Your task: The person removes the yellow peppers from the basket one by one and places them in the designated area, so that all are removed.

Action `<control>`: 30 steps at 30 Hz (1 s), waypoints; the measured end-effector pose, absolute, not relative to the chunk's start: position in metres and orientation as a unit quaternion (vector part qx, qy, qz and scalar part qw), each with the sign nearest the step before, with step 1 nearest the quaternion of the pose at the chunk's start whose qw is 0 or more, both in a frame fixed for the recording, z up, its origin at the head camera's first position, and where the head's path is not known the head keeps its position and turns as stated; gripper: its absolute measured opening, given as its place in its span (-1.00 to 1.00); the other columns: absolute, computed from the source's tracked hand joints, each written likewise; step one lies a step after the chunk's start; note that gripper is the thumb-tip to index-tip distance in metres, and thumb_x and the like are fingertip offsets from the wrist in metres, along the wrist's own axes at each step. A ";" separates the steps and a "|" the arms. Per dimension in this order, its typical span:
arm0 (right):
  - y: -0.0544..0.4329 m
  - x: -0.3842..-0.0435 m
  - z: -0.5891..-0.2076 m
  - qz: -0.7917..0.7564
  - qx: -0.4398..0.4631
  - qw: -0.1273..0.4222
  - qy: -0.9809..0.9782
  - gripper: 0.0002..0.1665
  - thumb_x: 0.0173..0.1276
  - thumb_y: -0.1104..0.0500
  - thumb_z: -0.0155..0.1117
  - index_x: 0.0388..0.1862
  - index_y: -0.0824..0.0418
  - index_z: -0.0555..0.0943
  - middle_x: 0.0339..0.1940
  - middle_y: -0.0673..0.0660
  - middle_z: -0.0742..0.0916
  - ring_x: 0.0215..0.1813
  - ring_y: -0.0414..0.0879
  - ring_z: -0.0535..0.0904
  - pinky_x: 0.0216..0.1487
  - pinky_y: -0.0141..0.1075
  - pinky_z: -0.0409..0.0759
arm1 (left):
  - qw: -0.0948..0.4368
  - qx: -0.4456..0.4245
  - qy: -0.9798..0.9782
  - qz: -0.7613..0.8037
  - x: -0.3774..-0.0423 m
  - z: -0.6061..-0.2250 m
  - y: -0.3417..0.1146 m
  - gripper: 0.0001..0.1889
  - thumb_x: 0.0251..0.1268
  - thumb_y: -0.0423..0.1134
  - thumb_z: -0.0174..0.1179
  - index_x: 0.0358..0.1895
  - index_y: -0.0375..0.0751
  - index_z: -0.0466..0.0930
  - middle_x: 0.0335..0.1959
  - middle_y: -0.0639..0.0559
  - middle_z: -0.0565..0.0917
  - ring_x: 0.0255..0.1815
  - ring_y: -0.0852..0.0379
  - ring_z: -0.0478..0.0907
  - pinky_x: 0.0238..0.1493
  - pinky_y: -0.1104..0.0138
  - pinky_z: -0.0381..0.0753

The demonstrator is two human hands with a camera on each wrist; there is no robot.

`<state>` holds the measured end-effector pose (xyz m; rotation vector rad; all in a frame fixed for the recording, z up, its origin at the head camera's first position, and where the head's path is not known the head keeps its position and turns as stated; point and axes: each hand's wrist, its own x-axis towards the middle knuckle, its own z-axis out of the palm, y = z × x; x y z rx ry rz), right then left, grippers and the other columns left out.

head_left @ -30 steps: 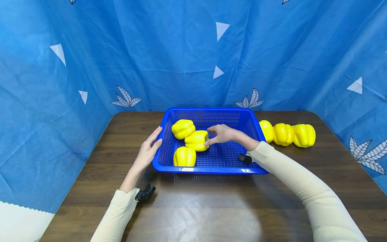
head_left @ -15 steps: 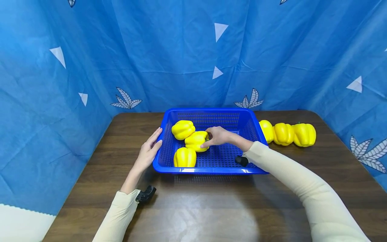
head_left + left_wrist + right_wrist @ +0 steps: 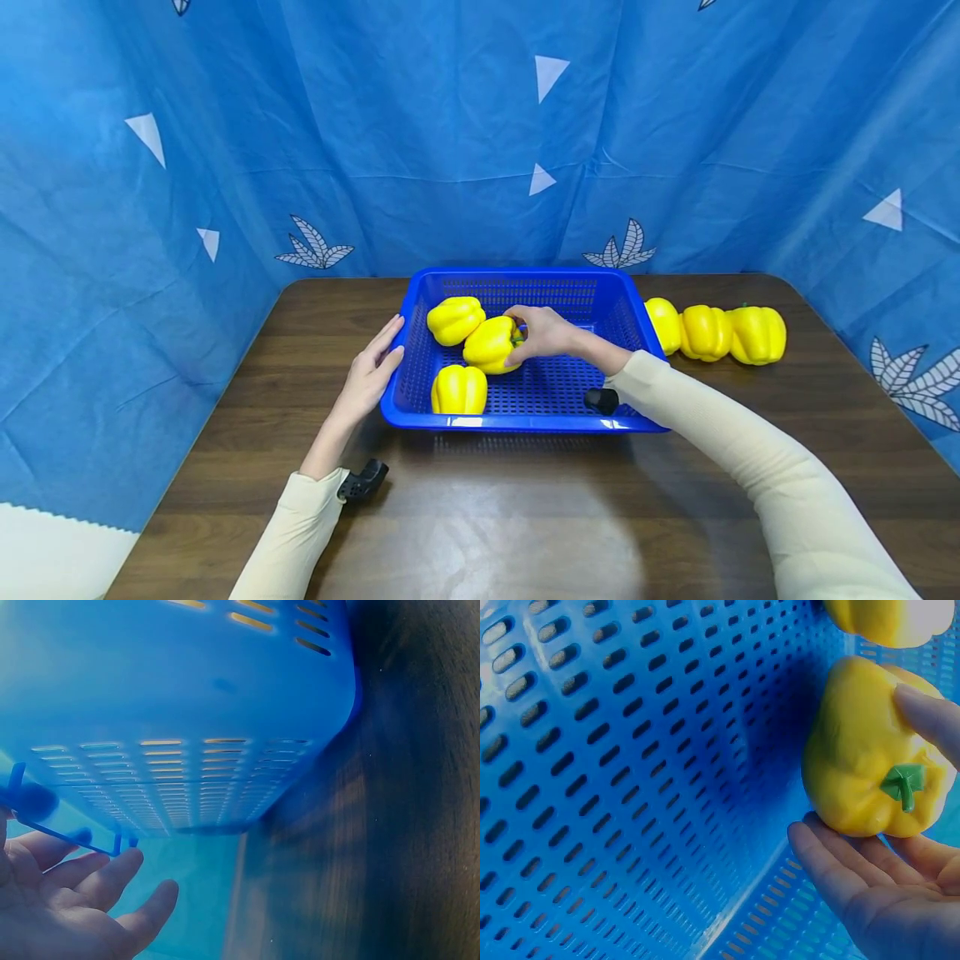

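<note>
A yellow bell pepper (image 3: 489, 346) with a green stem is gripped between the thumb and fingers of my right hand (image 3: 551, 333), inside the blue plastic basket (image 3: 517, 423). In the right wrist view the thumb (image 3: 930, 720) lies on one side of the pepper (image 3: 847, 750) and the fingers on the other. Two more yellow bell peppers rest in the basket, one behind (image 3: 455, 320) and one in front (image 3: 459, 390). My left hand (image 3: 367, 373) touches the basket's left rim with its fingers extended; the left wrist view has those fingers (image 3: 112, 877) just outside the rim.
Right of the basket, three yellow bell peppers (image 3: 705, 333) stand in a row on the brown wooden table (image 3: 465, 517). A blue curtain (image 3: 465, 125) hangs behind the table and along its sides. Black devices (image 3: 363, 481) are worn at both wrists.
My right hand has closed on the middle bell pepper, which is now tilted, its stem turned more into view and slightly raised. My left hand has stayed at the rim.
</note>
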<state>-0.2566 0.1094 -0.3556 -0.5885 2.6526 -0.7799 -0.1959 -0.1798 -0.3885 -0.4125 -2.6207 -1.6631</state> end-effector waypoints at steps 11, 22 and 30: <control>0.119 -0.257 -0.351 -0.333 -0.188 0.119 0.917 -0.07 0.01 0.06 0.45 0.36 0.23 0.28 0.24 0.23 0.53 0.25 0.11 0.45 0.26 -0.05 0.50 | 0.008 -0.136 -0.836 -0.532 -0.198 -0.390 -0.180 -0.48 0.50 -0.19 -0.17 0.46 -0.15 0.07 0.53 -0.13 0.05 0.51 -0.21 0.07 0.41 -0.05 0.19; 0.130 -0.256 -0.346 -0.395 -0.186 0.123 0.891 -0.10 0.08 0.14 0.39 0.39 0.21 0.21 0.24 0.23 0.49 0.20 0.11 0.46 0.25 -0.06 0.50 | 0.005 -0.134 -0.839 -0.528 -0.196 -0.389 -0.180 -0.47 0.50 -0.17 -0.17 0.46 -0.13 0.06 0.53 -0.12 0.04 0.50 -0.22 0.07 0.38 -0.07 0.21; 0.137 -0.254 -0.340 -0.482 -0.166 0.114 0.853 -0.10 0.14 0.17 0.36 0.40 0.18 0.14 0.29 0.22 0.42 0.26 0.13 0.44 0.25 -0.06 0.52 | 0.007 -0.136 -0.837 -0.531 -0.196 -0.388 -0.180 -0.47 0.49 -0.17 -0.17 0.46 -0.12 0.06 0.53 -0.09 0.04 0.52 -0.18 0.06 0.40 -0.07 0.21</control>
